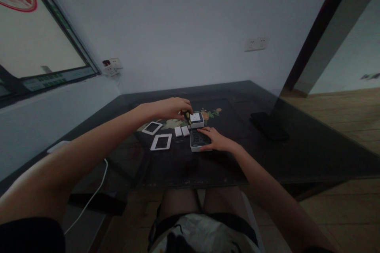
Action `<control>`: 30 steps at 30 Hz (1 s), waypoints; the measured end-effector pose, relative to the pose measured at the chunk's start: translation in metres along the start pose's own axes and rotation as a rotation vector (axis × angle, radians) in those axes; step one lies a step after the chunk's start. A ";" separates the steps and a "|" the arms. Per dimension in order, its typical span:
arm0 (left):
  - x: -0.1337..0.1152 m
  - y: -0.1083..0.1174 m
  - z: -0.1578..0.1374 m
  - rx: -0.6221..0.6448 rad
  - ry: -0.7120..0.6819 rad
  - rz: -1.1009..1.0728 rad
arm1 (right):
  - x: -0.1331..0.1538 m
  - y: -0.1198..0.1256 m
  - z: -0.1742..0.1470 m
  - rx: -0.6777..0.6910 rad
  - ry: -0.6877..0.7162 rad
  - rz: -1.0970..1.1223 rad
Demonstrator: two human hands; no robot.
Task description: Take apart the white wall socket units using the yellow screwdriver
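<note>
My left hand is closed around the black-and-yellow handle of what looks like a screwdriver, pointing down. Just right of it lies a white wall socket with a dark body behind its face. My right hand grips the sides of a second switch or socket unit, whose black back faces up above a white rim. Left of these, two small white rectangular pieces lie side by side. Two white cover frames rest further left.
The dark table has a painted flower pattern. A black flat object lies to the right. At the left edge, a white object is partly behind my left arm, and a white cable hangs down. Wall sockets are behind.
</note>
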State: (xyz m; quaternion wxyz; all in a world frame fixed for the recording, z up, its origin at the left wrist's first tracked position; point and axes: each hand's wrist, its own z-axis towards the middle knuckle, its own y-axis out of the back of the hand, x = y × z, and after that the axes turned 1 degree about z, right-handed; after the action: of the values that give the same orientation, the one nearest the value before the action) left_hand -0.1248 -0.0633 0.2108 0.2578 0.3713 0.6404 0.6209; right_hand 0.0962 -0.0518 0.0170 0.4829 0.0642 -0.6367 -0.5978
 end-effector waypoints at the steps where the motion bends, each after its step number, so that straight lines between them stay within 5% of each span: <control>1: 0.000 0.001 0.000 0.002 -0.005 -0.017 | 0.000 0.000 0.000 -0.003 0.005 0.000; 7: -0.006 -0.004 0.006 -0.033 0.103 0.076 | 0.003 0.001 -0.001 -0.002 -0.007 -0.010; 11: -0.006 -0.009 0.008 -0.123 0.033 0.084 | 0.005 0.001 0.000 0.002 -0.008 -0.034; 18: -0.006 0.003 0.005 -0.001 -0.005 0.023 | 0.003 0.000 0.000 -0.003 -0.002 -0.021; 26: -0.004 -0.007 0.005 -0.056 0.129 0.110 | 0.005 0.000 0.000 -0.060 0.099 -0.015; 30: -0.002 -0.008 0.004 -0.036 0.047 0.014 | 0.008 0.002 0.000 -0.052 0.116 -0.034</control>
State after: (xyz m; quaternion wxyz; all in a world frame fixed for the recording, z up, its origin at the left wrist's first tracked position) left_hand -0.1221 -0.0622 0.2020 0.2447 0.3564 0.6324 0.6427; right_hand 0.0931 -0.0563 0.0232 0.5103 0.0971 -0.5907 -0.6175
